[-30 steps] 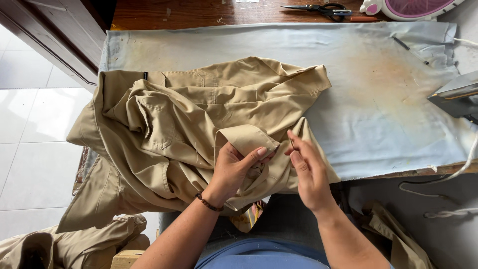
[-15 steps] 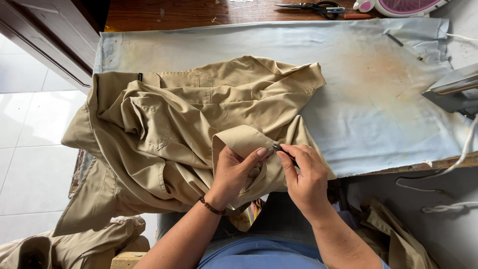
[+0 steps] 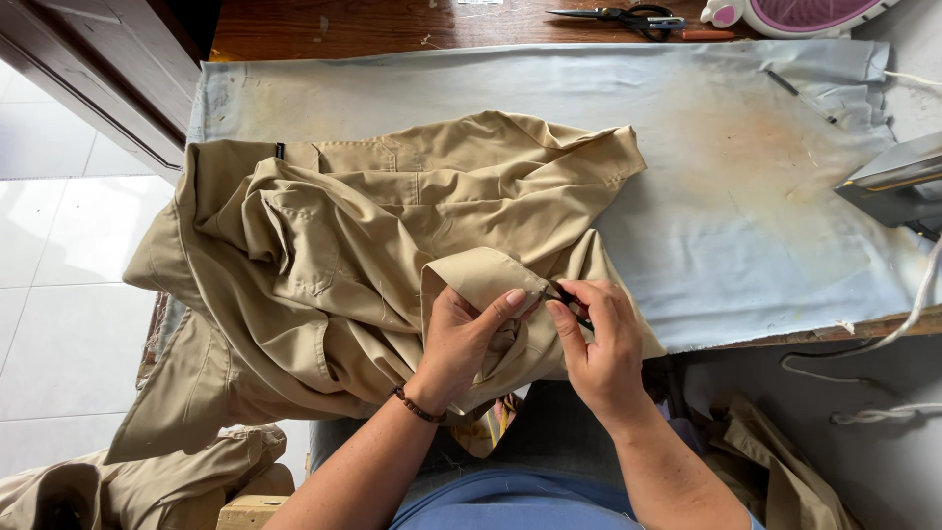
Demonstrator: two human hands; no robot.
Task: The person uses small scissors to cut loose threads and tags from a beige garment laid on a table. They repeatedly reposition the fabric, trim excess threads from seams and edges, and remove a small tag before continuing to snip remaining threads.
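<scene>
Pale blue, scorch-stained padded cloth (image 3: 746, 196) covers the counter across the upper half of the frame, with dark wood showing along the top edge and white floor tiles at the left. Black-handled scissors (image 3: 628, 17) lie at the top centre on the wood, a pink and white rounded appliance (image 3: 795, 12) sits at the upper right corner, and a grey metal iron (image 3: 898, 186) rests at the right edge with its white cord trailing down.

Crumpled over the left and middle of the cloth is a khaki cotton shirt (image 3: 343, 245), part of it hanging off the near edge. The left hand (image 3: 461, 339), with a dark beaded bracelet at the wrist, pinches a folded cuff-like edge of the shirt between thumb and fingers at lower centre. The right hand (image 3: 599, 344), touching that same edge, is closed narrowly round a small dark tool (image 3: 574, 302); it may be a seam ripper or thread snip, but it is too hidden to tell.

The step in hand looks like picking at stitches or loose thread on that edge. The next move calls for the left hand keeping the fabric taut while the tool tip works under the thread only.
</scene>
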